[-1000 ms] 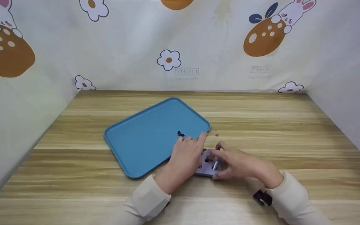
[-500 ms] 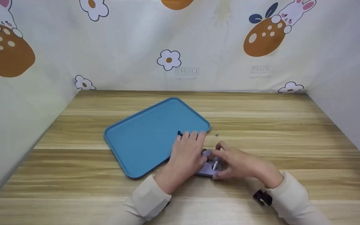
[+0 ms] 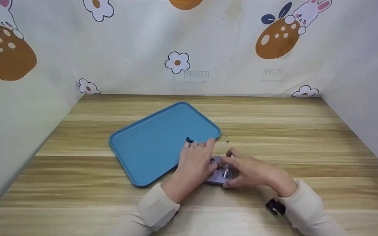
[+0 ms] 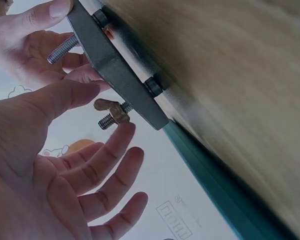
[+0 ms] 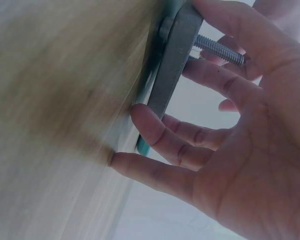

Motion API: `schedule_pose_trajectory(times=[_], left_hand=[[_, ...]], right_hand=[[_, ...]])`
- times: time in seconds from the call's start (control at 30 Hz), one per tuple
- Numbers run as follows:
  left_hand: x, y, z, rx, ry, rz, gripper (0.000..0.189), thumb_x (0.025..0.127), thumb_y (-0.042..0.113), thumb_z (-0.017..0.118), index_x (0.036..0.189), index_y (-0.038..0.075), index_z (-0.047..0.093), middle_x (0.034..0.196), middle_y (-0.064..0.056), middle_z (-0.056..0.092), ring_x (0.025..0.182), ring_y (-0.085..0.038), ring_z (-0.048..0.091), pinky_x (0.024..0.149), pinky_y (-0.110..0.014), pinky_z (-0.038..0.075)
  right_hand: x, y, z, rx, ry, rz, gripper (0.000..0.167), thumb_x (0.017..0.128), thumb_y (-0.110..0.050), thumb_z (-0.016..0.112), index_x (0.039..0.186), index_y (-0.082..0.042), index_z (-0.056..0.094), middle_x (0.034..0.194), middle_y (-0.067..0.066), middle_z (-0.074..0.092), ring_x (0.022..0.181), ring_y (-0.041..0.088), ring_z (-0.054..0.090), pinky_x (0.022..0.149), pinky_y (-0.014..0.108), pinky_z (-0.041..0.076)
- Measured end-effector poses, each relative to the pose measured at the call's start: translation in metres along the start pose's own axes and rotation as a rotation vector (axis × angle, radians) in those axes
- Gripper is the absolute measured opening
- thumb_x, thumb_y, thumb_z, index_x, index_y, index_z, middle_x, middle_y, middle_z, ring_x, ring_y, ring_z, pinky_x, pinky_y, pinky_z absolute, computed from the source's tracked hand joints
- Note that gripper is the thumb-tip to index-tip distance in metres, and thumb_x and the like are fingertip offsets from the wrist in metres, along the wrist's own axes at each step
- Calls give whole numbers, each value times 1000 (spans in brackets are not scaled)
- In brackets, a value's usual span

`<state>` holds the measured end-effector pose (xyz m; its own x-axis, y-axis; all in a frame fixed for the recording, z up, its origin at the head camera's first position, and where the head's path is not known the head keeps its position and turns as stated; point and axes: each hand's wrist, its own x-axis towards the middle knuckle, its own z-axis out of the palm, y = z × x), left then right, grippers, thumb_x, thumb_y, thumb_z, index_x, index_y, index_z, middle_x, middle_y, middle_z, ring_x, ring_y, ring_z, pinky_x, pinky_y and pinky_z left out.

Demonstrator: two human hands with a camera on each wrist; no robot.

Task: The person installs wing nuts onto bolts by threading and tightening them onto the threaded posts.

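A thick grey metal plate (image 3: 218,178) sits in front of the tray's right end, raised on black bolt heads (image 4: 153,86) in the left wrist view. Threaded bolts stick out of its upper face; one bare bolt (image 3: 225,173) is near the right hand. A brass-coloured wing nut (image 4: 111,109) is on the other bolt. My left hand (image 3: 195,165) has thumb and index finger around this wing nut, its other fingers loosely spread. My right hand (image 3: 249,170) grips the plate by its edges, thumb at the near side, with the little fingertip on the table in the right wrist view.
A blue tray (image 3: 156,141) lies at an angle behind and left of the plate. Small black pieces (image 3: 189,140) rest on it just beyond my left fingers. A tiny dark speck (image 3: 227,141) is on the wooden table (image 3: 290,137). Printed curtain walls (image 3: 136,49) enclose the table.
The left fingers bent and stretched around the wing nut, and the thumb moved inward over the plate. My right hand and the plate stayed in place.
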<state>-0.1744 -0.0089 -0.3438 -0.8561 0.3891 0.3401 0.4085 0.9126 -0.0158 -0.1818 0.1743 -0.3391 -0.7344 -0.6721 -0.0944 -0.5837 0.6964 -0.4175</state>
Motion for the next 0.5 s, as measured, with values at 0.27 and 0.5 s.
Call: schedule_pose_trajectory(times=[0.27, 0.5], left_hand=[[0, 1, -1, 9, -51, 19, 43, 85, 33, 64, 119, 14, 44, 84, -2, 68, 78, -23, 62, 70, -36, 45], [1, 2, -1, 18, -82, 39, 45, 83, 23, 68, 119, 14, 42, 82, -1, 67, 75, -22, 62, 69, -34, 44]], right_hand=[[1, -1, 0, -7, 6, 0, 45, 76, -32, 75, 111, -12, 55, 110, 8, 43, 80, 16, 50, 65, 27, 44], [0, 0, 0, -5, 7, -12, 44, 76, -33, 75, 110, -12, 55, 108, 7, 44, 82, 15, 51, 68, 29, 46]])
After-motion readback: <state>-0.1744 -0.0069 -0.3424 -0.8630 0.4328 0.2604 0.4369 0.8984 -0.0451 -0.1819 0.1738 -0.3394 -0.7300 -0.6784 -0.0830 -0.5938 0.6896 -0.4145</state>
